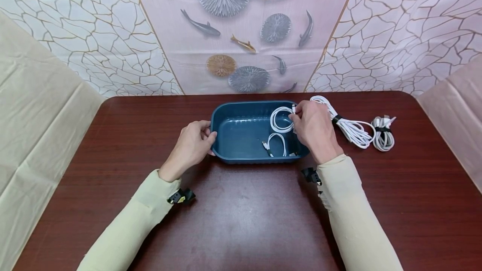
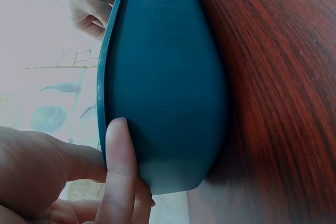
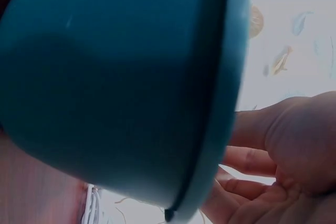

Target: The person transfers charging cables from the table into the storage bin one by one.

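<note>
A dark blue plastic bin stands on the table. My left hand grips its left end, thumb by the rim and fingers against the outer wall. Over the right end reaches my right hand, its fingertips pinching a coiled white cable inside the bin near a connector. In the right wrist view the bin's wall hides that cable, and the right hand bends over the rim. A smaller white cable loop with a dark tie lies on the bin's floor, toward the near side.
Right of the bin lies a long white cable bundle with a black strap, partly behind the right hand. Beside it is a smaller strapped cable bundle. A patterned curtain hangs behind the brown table.
</note>
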`<state>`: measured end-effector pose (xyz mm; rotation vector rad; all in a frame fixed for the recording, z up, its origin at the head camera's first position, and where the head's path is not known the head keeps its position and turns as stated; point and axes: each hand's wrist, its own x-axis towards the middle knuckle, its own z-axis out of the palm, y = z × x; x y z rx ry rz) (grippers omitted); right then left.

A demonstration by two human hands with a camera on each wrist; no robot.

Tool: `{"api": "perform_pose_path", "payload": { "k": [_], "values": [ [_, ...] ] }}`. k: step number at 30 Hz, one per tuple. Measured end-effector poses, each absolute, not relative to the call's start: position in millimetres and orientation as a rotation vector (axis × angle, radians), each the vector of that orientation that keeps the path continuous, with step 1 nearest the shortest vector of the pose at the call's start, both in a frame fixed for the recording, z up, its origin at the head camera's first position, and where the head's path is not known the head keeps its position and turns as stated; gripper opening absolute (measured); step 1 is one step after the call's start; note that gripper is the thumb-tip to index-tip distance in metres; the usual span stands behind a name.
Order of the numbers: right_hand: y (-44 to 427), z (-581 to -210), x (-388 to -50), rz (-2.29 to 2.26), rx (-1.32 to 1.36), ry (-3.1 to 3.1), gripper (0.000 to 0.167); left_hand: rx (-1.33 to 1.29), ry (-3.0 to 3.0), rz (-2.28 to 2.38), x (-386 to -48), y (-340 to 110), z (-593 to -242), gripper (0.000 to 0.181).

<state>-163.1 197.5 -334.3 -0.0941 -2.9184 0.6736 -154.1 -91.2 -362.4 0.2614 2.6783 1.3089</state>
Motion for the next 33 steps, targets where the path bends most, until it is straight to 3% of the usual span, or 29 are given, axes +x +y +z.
{"api": "perform_pose_path", "payload": {
  "k": [33],
  "values": [
    [187,-350,-168,0.653,-0.064,-2.899,0.018,0.244,2.665,1.326,-153,-90,-362,0.032]
  ]
}}
